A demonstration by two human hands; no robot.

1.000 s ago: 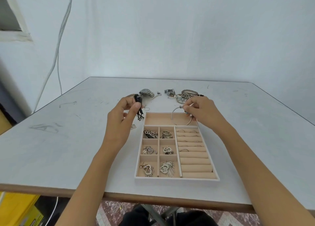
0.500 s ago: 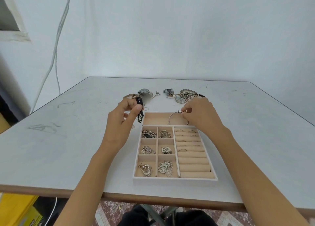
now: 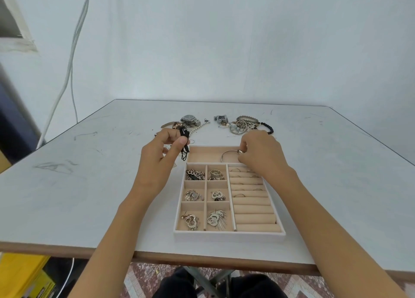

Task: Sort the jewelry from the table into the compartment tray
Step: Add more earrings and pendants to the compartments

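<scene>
A beige compartment tray (image 3: 229, 235) lies on the pale table (image 3: 89, 185), near its front edge. The right hand (image 3: 261, 154) reaches over the tray's long far compartment, fingertips pinched on the end of a silver bangle (image 3: 228, 155) that sits low in that compartment; whether the bangle rests on the lining I cannot tell. The left hand (image 3: 164, 154) is raised just left of the tray's far corner, thumb and fingers closed on a small black item (image 3: 184, 138) with thin black loops dangling below it, too small to identify further.

Six square compartments on the tray's left side hold pieces: a chain bracelet (image 3: 195, 175), stacked rings (image 3: 216, 175), and heart-shaped earrings (image 3: 190, 221) in the nearer cells. The right side is a set of padded ring rolls (image 3: 251, 199), with thin rings tucked in the farther slots.

Beyond the tray, unsorted jewelry remains on the table: a wristwatch (image 3: 189, 119) towards the left and a tangle of necklaces and beads (image 3: 244, 124) towards the right.
</scene>
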